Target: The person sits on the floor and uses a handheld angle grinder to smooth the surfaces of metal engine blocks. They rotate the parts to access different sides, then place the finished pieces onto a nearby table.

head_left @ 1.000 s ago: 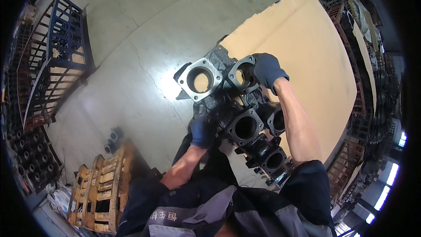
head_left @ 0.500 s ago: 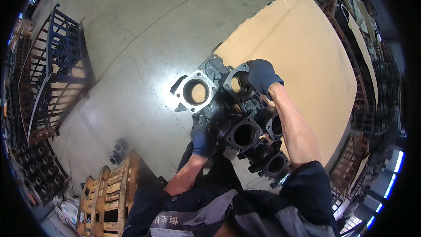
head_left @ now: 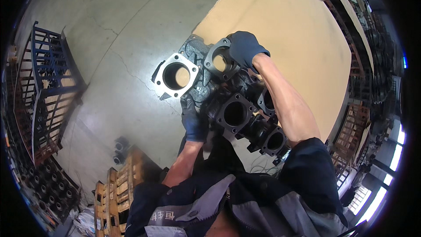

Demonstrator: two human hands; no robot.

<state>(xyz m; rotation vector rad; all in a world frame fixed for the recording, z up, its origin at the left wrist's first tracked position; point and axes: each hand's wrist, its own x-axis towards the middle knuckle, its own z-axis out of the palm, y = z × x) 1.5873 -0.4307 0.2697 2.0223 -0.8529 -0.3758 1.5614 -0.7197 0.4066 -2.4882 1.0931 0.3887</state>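
A black cast-metal housing (head_left: 198, 63) is in both my hands, with a pale machined square flange (head_left: 176, 76) round an open bore on its left. My left hand (head_left: 193, 118), in a dark glove, grips it just below that flange. Closed over the right rim of the housing's darker round-bored flange (head_left: 216, 60) is my gloved right hand (head_left: 246, 49). Brown board shows through both bores. Closer to me, more black castings with flanged bores (head_left: 234, 114) stand together, partly behind my right forearm.
A large brown board (head_left: 289, 30) spreads beyond the castings. On the left stand a blue metal rack (head_left: 55, 70) and rows of black castings (head_left: 52, 188). A wooden pallet (head_left: 116, 193) lies lower left, beside a small dark part (head_left: 119, 149) on the concrete floor.
The whole view has shifted, so castings, board and hands sit higher and further left in the picture. Both hands keep their hold on the housing, which has hardly moved against the board.
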